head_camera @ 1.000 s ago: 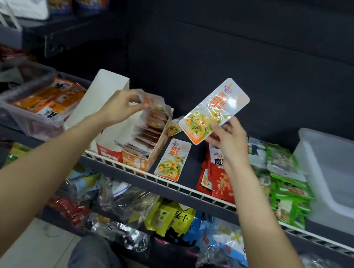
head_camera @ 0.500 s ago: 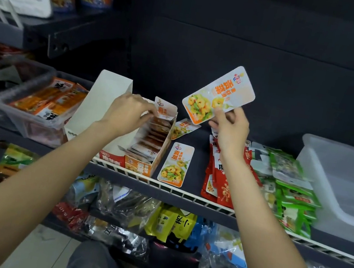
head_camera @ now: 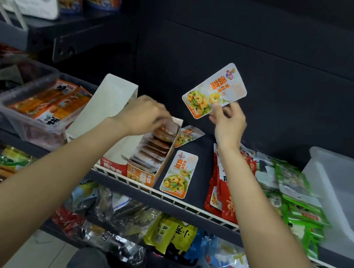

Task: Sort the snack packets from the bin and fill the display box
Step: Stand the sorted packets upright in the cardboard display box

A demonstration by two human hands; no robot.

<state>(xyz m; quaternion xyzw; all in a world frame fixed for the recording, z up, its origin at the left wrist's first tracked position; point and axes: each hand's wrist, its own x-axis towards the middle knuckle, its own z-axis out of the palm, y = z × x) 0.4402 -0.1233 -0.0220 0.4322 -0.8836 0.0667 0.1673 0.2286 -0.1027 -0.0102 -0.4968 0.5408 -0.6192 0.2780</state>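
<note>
Display box [head_camera: 154,153]: open cardboard, lid flap upright, a row of glossy flat packets inside, on the shelf [head_camera: 193,210]. Left hand [head_camera: 143,116]: fingers curled onto the rearmost packets. Right hand [head_camera: 229,121]: fingers pinching an orange-white rounded snack packet [head_camera: 214,90], raised at 1 o'clock of the box. Translucent plastic bin [head_camera: 346,199] at 3 o'clock.

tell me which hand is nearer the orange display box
Left. The left hand is at the back of the orange display box, fingers on its packets. The right hand is raised off to its right, pinching an orange packet.
</note>
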